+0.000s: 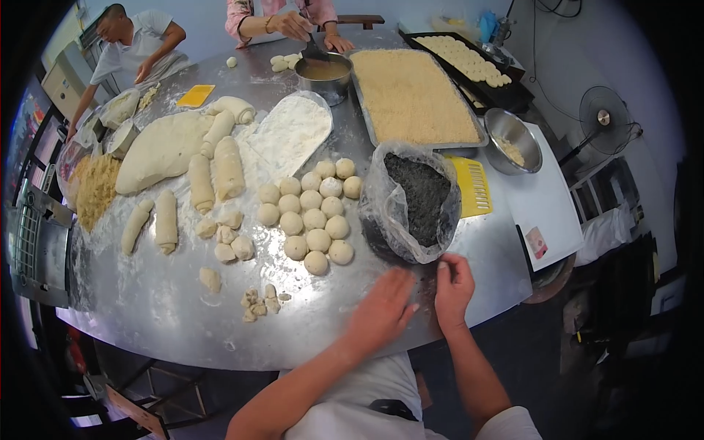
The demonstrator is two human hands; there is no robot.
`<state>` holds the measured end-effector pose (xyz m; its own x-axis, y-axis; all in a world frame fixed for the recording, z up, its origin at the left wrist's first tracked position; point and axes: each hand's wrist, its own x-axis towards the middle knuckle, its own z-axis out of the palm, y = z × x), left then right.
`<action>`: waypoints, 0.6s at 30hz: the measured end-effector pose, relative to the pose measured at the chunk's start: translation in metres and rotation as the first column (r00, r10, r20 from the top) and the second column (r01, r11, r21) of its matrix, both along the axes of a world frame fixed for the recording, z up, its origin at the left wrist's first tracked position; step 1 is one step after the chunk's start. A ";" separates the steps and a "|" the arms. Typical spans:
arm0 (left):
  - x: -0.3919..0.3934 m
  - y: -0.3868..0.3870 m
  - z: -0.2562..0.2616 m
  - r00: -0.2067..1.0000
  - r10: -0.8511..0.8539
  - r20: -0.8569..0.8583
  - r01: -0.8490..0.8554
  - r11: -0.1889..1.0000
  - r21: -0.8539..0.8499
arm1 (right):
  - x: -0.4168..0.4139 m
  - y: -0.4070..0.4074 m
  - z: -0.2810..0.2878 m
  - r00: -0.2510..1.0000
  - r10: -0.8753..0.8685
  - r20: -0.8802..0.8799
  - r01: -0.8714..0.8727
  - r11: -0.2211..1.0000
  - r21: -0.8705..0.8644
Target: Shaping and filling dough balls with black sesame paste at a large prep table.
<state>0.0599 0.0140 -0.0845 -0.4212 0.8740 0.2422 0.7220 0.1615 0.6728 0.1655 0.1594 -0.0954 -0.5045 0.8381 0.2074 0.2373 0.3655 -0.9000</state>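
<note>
My left hand [382, 311] is slightly blurred, low over the steel tabletop [209, 330], palm down with the thumb apart and nothing visible in it. Just right of it, my right hand [455, 291] has curled fingers at the near edge of a clear plastic bag [382, 234]; whether they grip it is unclear. Dark, crumbly filling [418, 198] fills the bag, which stands open at the top. Round dough balls [314, 219] sit in rows left of the bag. Small dough scraps [258, 302] and rough dough pieces [225, 236] lie farther left.
Dough rolls [166, 223], a large dough slab [165, 151] and a flour heap [294, 129] spread leftward. A crumb-filled tray [412, 96], yellow slotted scraper [472, 187] and steel bowl [531, 146] stand behind the bag. Across, one person holds a brush [314, 50] over a pot [324, 88]; another works far left.
</note>
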 end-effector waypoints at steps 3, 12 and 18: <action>0.001 -0.013 0.000 0.964 -0.240 0.110 0.235 0.970 0.062 | 0.004 0.021 -0.002 0.991 -0.131 -0.019 0.133 0.987 0.089; 0.004 -0.106 0.017 0.665 0.055 0.745 -0.139 0.989 0.050 | -0.001 -0.024 0.003 0.961 0.134 0.242 -0.228 0.881 0.416; 0.008 -0.184 0.011 -0.470 0.072 0.880 0.051 0.997 -0.055 | -0.021 -0.031 0.003 0.955 0.231 -0.188 -0.273 0.931 -0.242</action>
<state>0.0681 -0.1697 -0.0737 0.0289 0.8458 -0.5327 -0.9241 0.2258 0.3084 0.1445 0.1286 -0.0920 -0.6855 0.7226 0.0891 0.0197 0.1407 -0.9899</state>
